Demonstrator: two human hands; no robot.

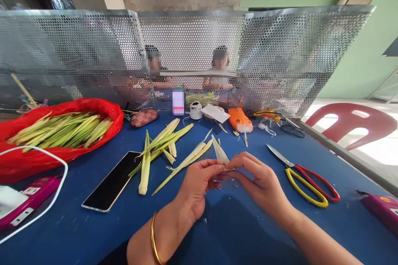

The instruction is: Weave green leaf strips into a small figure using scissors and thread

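Observation:
A pale, thin piece of corn husk stands up between my fingertips above the blue table. My left hand, with a gold bangle at the wrist, pinches its base from the left. From the other side my right hand grips the same base, thumb and forefinger together; the fingers partly hide where the husk is held. Just beyond my hands lie loose green and yellow husk strips. More husks are heaped to their left. Scissors with one red and one yellow handle rest right of my right hand.
A red plastic bag full of husks stands at left, near a phone and a white cable. Along the back are a thread spool, an orange packet and a perforated metal screen. Two people sit behind it.

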